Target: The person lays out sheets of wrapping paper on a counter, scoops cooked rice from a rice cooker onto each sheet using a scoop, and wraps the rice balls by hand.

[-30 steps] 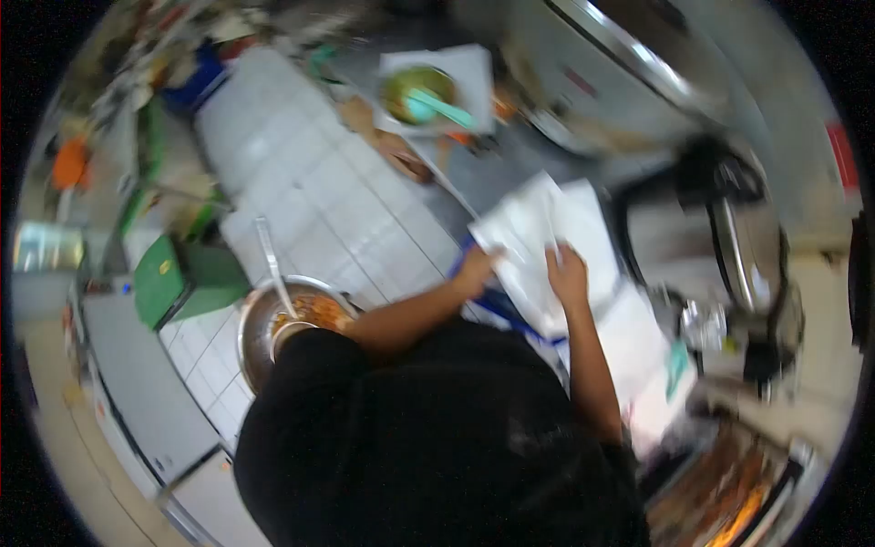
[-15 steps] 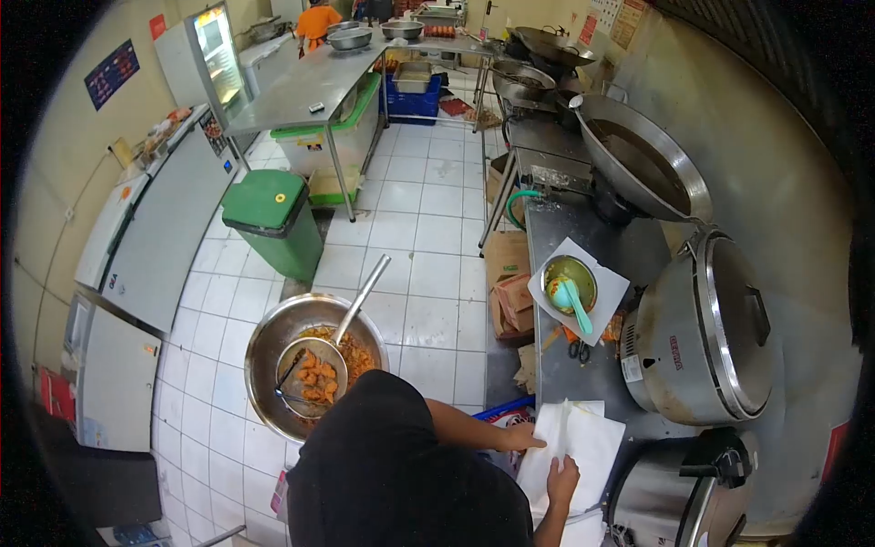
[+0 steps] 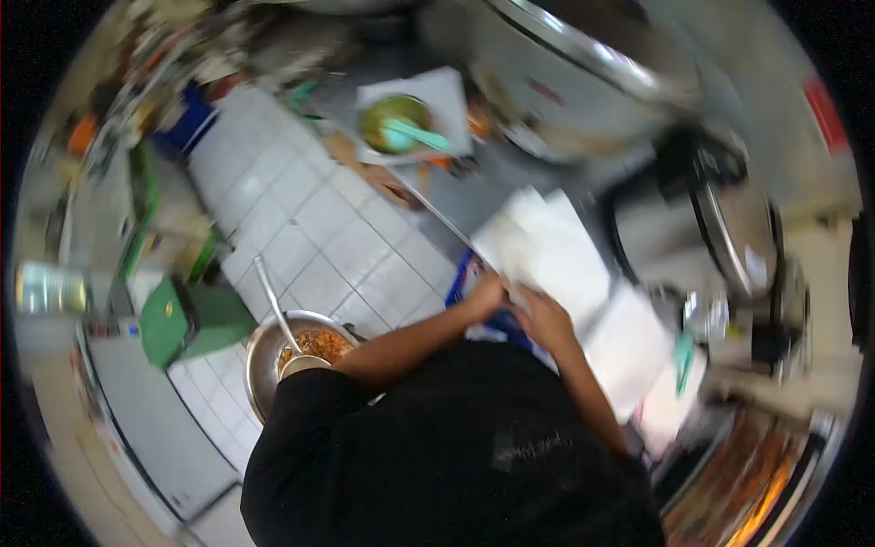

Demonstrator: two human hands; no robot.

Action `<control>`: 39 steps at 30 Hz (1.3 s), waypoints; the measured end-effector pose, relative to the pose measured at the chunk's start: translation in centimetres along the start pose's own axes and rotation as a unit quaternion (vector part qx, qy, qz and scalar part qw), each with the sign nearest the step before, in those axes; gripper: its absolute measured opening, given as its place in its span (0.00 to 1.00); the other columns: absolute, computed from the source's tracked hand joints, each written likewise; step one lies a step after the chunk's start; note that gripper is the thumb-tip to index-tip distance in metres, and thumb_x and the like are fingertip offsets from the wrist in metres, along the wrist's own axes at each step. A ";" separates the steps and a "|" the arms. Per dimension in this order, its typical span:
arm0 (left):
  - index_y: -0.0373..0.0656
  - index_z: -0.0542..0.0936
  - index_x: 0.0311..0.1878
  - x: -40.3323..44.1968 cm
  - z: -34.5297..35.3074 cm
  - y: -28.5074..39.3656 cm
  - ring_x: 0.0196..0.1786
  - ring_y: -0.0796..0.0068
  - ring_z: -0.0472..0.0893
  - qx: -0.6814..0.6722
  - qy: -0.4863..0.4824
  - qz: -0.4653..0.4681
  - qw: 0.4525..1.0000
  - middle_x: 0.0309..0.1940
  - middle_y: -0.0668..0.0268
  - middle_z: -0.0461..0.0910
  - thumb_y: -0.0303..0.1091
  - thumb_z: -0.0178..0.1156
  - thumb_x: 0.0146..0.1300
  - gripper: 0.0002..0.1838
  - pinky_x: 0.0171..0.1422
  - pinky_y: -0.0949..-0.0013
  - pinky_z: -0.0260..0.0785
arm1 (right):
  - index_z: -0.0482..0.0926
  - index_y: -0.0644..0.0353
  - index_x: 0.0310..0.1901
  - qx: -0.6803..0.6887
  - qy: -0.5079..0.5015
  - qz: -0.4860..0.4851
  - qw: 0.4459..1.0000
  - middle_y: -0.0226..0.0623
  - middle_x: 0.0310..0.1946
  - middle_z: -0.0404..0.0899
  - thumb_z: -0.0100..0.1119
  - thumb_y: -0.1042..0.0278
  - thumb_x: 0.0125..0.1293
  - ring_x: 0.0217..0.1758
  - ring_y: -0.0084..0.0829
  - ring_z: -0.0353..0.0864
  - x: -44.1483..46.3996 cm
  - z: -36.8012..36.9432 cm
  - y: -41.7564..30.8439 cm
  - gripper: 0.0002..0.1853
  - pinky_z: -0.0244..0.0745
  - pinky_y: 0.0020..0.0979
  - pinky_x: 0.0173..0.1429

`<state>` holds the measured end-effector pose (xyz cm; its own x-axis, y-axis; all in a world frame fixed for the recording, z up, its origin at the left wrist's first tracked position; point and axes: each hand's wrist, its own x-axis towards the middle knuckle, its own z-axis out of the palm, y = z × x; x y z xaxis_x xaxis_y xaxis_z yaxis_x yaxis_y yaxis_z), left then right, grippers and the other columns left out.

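My left hand (image 3: 488,297) and my right hand (image 3: 546,321) are close together at the near edge of a stack of white paper sheets (image 3: 570,251) on the metal counter. Both hands look closed on the edge of the white paper, though motion blur softens the fingers. More white sheets (image 3: 624,351) lie to the right of my right forearm. Beyond the stack, a small metal bowl (image 3: 372,117) with a turquoise spoon (image 3: 421,136) in it rests on white paper.
A large metal bowl (image 3: 262,369) of fried food is at my left, a long-handled strainer (image 3: 270,290) in it. A green bin (image 3: 187,324) stands behind. Along the counter are a large cooker (image 3: 574,96) and a smaller one (image 3: 661,232). A turquoise-handled utensil (image 3: 684,360) lies right.
The view has swung right and down toward the counter and is now blurred. My hands have come closer together at the paper's near edge.
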<state>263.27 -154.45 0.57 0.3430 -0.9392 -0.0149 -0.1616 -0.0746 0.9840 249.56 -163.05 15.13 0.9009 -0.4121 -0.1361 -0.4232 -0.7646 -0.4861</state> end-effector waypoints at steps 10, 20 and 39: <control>0.29 0.76 0.56 -0.1 -0.6 4.8 0.50 0.62 0.83 -0.098 0.209 -0.185 0.955 0.47 0.53 0.84 0.33 0.59 0.71 0.18 0.56 0.62 0.73 | 0.77 0.54 0.63 0.364 -0.085 0.057 0.926 0.43 0.59 0.79 0.66 0.59 0.68 0.63 0.35 0.77 -1.6 0.7 4.3 0.24 0.75 0.41 0.62; 0.32 0.82 0.48 -0.4 -8.4 15.5 0.42 0.71 0.82 0.006 0.046 -0.009 0.999 0.39 0.59 0.85 0.31 0.58 0.71 0.11 0.48 0.67 0.73 | 0.56 0.69 0.73 0.339 0.276 0.128 0.890 0.54 0.72 0.62 0.85 0.55 0.44 0.72 0.41 0.66 -0.3 -1.6 13.5 0.59 0.65 0.41 0.71; 0.31 0.81 0.51 5.0 -6.2 14.1 0.44 0.76 0.80 -0.027 0.122 0.048 0.991 0.39 0.61 0.85 0.31 0.64 0.67 0.14 0.48 0.71 0.72 | 0.81 0.67 0.52 0.379 0.407 0.149 0.817 0.36 0.44 0.85 0.73 0.70 0.61 0.48 0.28 0.82 -2.1 -2.8 7.6 0.19 0.75 0.30 0.57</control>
<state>268.40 -158.15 15.48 0.5430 -0.8316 0.1168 -0.1565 0.0364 0.9870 244.19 -169.38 14.18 0.2745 -0.9536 0.1236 -0.1528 -0.1702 -0.9735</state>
